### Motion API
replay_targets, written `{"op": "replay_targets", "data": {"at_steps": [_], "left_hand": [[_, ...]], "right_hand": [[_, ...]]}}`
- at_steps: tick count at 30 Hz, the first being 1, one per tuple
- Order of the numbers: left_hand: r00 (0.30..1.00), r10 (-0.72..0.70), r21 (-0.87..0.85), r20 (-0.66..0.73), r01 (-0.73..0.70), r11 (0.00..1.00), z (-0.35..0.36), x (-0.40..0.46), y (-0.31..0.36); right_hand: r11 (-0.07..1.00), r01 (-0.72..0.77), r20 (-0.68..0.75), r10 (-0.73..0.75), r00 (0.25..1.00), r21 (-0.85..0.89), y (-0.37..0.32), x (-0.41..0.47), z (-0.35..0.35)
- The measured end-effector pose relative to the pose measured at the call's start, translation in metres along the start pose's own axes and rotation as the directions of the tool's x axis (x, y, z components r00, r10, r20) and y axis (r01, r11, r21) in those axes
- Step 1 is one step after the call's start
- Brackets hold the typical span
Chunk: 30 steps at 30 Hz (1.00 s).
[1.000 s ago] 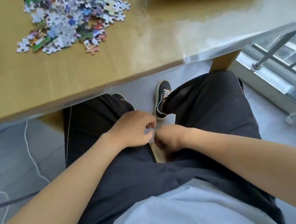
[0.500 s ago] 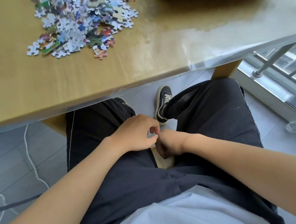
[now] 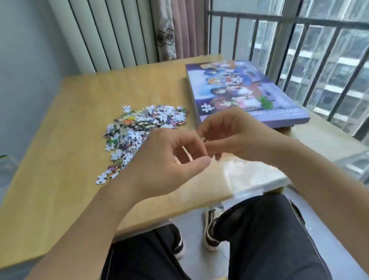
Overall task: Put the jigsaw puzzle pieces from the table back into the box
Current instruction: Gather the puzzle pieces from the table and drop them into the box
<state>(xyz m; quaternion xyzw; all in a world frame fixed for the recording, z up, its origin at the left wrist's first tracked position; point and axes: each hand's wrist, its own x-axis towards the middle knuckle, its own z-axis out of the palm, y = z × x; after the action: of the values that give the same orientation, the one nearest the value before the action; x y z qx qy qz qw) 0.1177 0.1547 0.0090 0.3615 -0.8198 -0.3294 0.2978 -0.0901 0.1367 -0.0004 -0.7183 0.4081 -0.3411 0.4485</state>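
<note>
Hands: left hand and right hand are hovering together above the surface, fingers loosely curled, fingertips meeting; whether they are holding anything cannot be told. Puzzle pieces are lying heaped just left of the closed box. Advice: lift the lid first, then scoop handfuls.

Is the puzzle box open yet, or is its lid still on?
Shut: the puzzle box lies flat on the table with its printed lid covering it; no inside shows.

bright daylight from right window, glare on table edge, motion blur, wide-angle warping
</note>
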Motion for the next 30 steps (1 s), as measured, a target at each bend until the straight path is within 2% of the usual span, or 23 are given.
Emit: {"op": "replay_targets", "data": {"at_steps": [3, 5, 9, 12, 15, 17, 19, 24, 30], "left_hand": [[0.989, -0.058, 0.159, -0.139, 0.080, 0.984, -0.035, 0.039, -0.027], [0.971, -0.113, 0.276, -0.211, 0.171, 0.946, -0.050, 0.057, -0.056], [0.969, -0.129, 0.437, -0.211, 0.212, 0.874, -0.056, 0.060, -0.099], [0.960, -0.131, 0.473, -0.249, 0.238, 0.849, -0.053, 0.047, -0.112], [0.916, -0.210, 0.485, -0.341, 0.364, 0.795, -0.054, 0.033, -0.125], [0.852, -0.312, 0.479, -0.419, 0.500, 0.721, -0.054, 0.021, -0.136], [0.805, -0.396, 0.446, -0.441, 0.580, 0.682, -0.049, 0.014, -0.146], [0.795, -0.363, 0.214, -0.486, 0.511, 0.832, -0.039, 0.019, -0.147], [0.778, -0.329, 0.102, -0.535, 0.446, 0.889, -0.033, 0.039, -0.141]], "right_hand": [[0.995, -0.040, -0.127, 0.028, 0.991, -0.089, 0.013, 0.063, 0.001], [0.983, -0.072, -0.161, 0.045, 0.986, -0.169, 0.022, 0.093, 0.010], [0.909, -0.100, -0.213, 0.013, 0.977, -0.404, 0.035, 0.117, 0.027], [0.826, -0.129, -0.159, 0.048, 0.986, -0.549, 0.030, 0.108, 0.030], [0.704, -0.196, -0.004, 0.265, 0.964, -0.682, 0.026, 0.099, 0.030], [0.672, -0.209, 0.022, 0.318, 0.948, -0.710, 0.028, 0.099, 0.036], [0.692, -0.206, -0.015, 0.271, 0.962, -0.692, 0.035, 0.105, 0.041], [0.648, -0.139, -0.073, 0.129, 0.989, -0.749, 0.052, 0.121, 0.049], [0.608, -0.105, -0.098, 0.045, 0.994, -0.787, 0.043, 0.130, 0.052]]}}
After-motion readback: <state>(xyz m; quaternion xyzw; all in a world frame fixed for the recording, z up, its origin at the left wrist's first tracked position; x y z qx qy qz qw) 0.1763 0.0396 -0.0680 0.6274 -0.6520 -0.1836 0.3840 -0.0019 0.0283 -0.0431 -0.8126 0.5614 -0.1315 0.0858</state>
